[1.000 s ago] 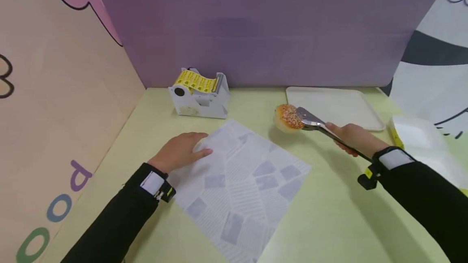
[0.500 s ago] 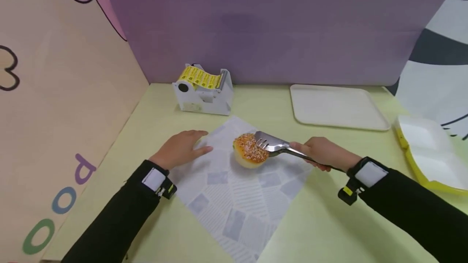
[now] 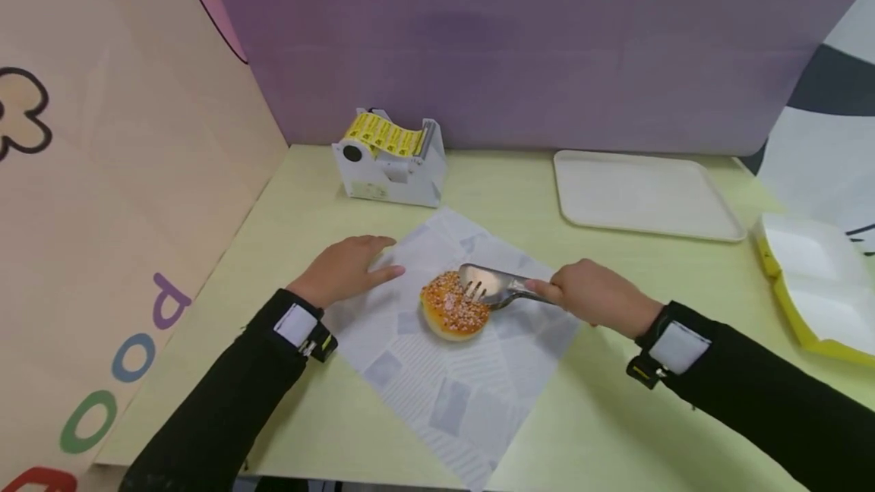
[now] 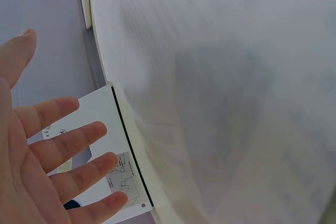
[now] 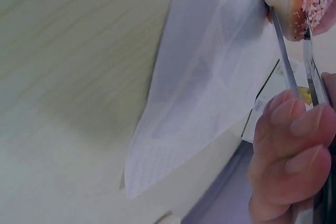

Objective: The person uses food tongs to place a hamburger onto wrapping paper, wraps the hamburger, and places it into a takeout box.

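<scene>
Your right hand (image 3: 593, 297): curled round tongs (image 3: 495, 282), tongs pinching bun (image 3: 453, 311) from 2 o'clock; bun on or just above paper (image 3: 478, 401), near centre; your left hand (image 3: 349, 270): fingers spread, grasping nothing, paper's 10 o'clock; step, seemingly: setting bun down; next calls for loosening tongs.

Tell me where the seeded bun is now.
In the head view, the seeded bun is near the middle, over the printed paper, in the metal tongs that the right hand holds; the left hand is to its left.
</scene>
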`<control>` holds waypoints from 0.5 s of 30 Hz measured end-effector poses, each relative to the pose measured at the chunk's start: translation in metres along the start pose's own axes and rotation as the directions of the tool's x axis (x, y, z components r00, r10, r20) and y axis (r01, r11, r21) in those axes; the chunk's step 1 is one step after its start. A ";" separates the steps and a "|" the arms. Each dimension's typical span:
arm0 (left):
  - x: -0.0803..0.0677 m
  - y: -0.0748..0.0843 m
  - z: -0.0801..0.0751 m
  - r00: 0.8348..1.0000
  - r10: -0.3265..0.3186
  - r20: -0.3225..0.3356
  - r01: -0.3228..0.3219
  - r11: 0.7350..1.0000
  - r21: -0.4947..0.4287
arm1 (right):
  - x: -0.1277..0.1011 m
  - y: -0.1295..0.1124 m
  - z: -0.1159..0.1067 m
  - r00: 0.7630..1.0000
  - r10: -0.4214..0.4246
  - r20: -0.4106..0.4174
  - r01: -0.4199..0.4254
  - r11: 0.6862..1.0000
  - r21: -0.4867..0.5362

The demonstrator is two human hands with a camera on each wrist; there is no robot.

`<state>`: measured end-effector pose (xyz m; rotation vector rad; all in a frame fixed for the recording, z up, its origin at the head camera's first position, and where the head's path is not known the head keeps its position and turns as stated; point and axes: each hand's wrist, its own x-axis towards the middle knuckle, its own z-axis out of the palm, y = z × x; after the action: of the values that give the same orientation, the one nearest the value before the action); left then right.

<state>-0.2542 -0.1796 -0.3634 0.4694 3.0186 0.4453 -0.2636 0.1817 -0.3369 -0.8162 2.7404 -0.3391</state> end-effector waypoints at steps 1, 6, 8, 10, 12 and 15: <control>0.001 0.000 0.001 1.000 0.004 0.000 -0.004 1.000 0.001 | -0.001 0.000 0.000 1.000 -0.017 -0.025 0.016 0.999 -0.035; 0.005 0.001 0.002 1.000 0.027 0.006 -0.028 1.000 0.010 | -0.012 0.008 0.000 0.992 -0.053 -0.114 0.038 0.991 -0.127; 0.007 0.002 0.002 0.999 0.041 0.003 -0.041 0.999 0.012 | -0.016 0.013 -0.001 0.990 -0.047 -0.133 0.028 0.990 -0.139; 0.008 0.002 0.001 0.999 0.052 -0.003 -0.052 0.999 0.014 | -0.021 0.020 -0.002 0.989 -0.043 -0.145 0.020 0.988 -0.155; 0.008 0.002 0.001 0.998 0.059 -0.006 -0.059 0.998 0.010 | -0.025 0.027 -0.004 0.987 -0.038 -0.154 0.012 0.986 -0.168; 0.007 0.001 0.001 0.998 0.063 0.001 -0.063 0.998 0.003 | -0.030 0.037 -0.006 0.987 -0.012 -0.158 -0.016 0.984 -0.175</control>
<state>-0.2608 -0.1763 -0.3639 0.5662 3.0113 0.4449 -0.2596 0.2298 -0.3365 -0.8638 2.9527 -0.1695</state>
